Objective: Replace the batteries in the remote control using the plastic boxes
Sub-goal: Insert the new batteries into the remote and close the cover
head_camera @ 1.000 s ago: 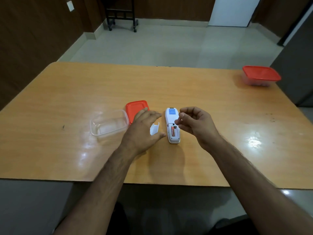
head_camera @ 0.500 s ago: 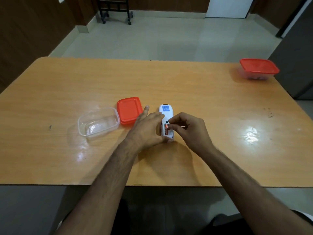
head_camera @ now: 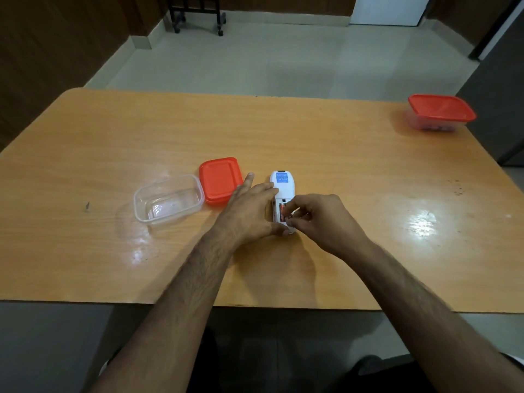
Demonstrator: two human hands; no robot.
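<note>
The white remote control (head_camera: 283, 181) lies face down on the wooden table (head_camera: 312, 137) with its battery bay uncovered. An orange battery (head_camera: 281, 211) sits in the bay. My right hand (head_camera: 320, 219) has its fingers curled over the bay and pinches the battery's lower end. My left hand (head_camera: 249, 211) lies against the remote's left side, fingers fairly straight at its edge and thumb at its near end. An empty clear plastic box (head_camera: 138, 207) stands to the left, with its red lid (head_camera: 219, 180) lying beside it. The remote's loose cover is hidden.
A second plastic box (head_camera: 441, 113) with its red lid on stands at the table's far right corner, something dark inside it. A wheeled black frame (head_camera: 198, 12) stands on the floor beyond the table.
My left hand moved right, covered the loose white cover and came against the remote. My right hand came down onto the battery bay and took hold of the battery.
</note>
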